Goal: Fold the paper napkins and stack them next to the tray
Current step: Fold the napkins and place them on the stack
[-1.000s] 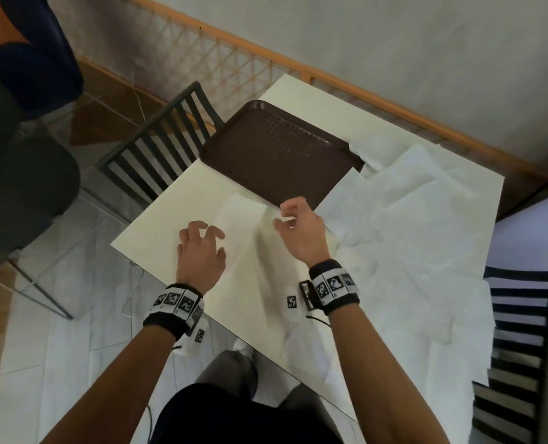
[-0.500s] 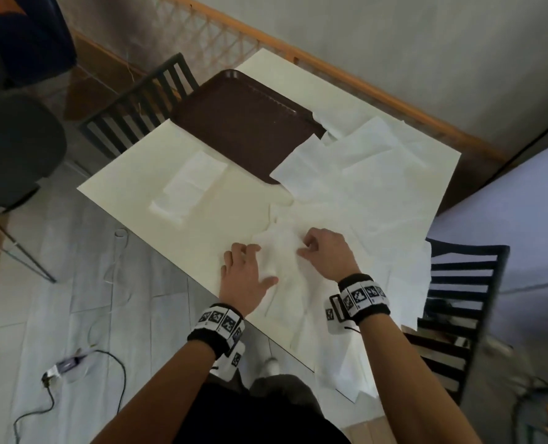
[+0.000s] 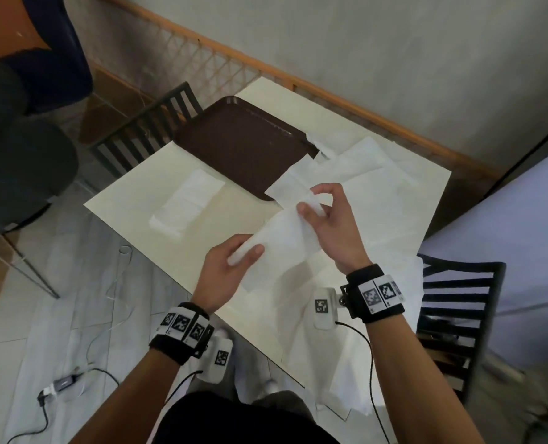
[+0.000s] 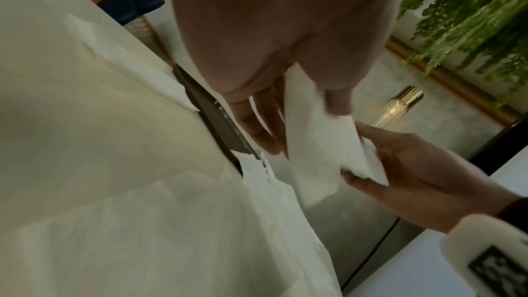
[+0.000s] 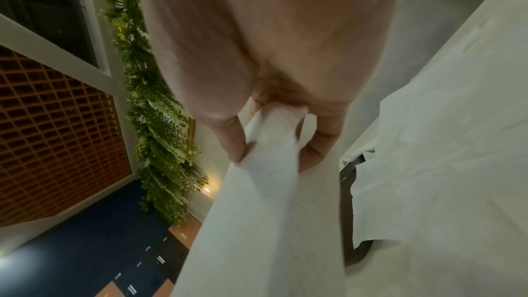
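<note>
A white paper napkin point(image 3: 282, 241) hangs above the cream table point(image 3: 131, 200), held at both ends. My left hand point(image 3: 234, 261) grips its near end between thumb and fingers; in the left wrist view the napkin point(image 4: 314, 143) runs from my left hand point(image 4: 300, 103) to the right one. My right hand point(image 3: 320, 209) pinches the far end, which shows as a white strip point(image 5: 271, 166) between thumb and fingers point(image 5: 311, 153). One folded napkin point(image 3: 186, 203) lies flat left of the brown tray point(image 3: 243, 145). Several unfolded napkins point(image 3: 378, 193) cover the table's right half.
A dark slatted chair point(image 3: 144, 129) stands behind the table's left edge, another chair point(image 3: 458, 315) at the right. A wooden rail point(image 3: 330, 94) runs along the wall behind the table. Cables and a plug point(image 3: 61, 386) lie on the tiled floor at lower left.
Both hands were pressing on a napkin flat on the table near the front edge; now they have lifted it and hold it in the air, nearer the tray.
</note>
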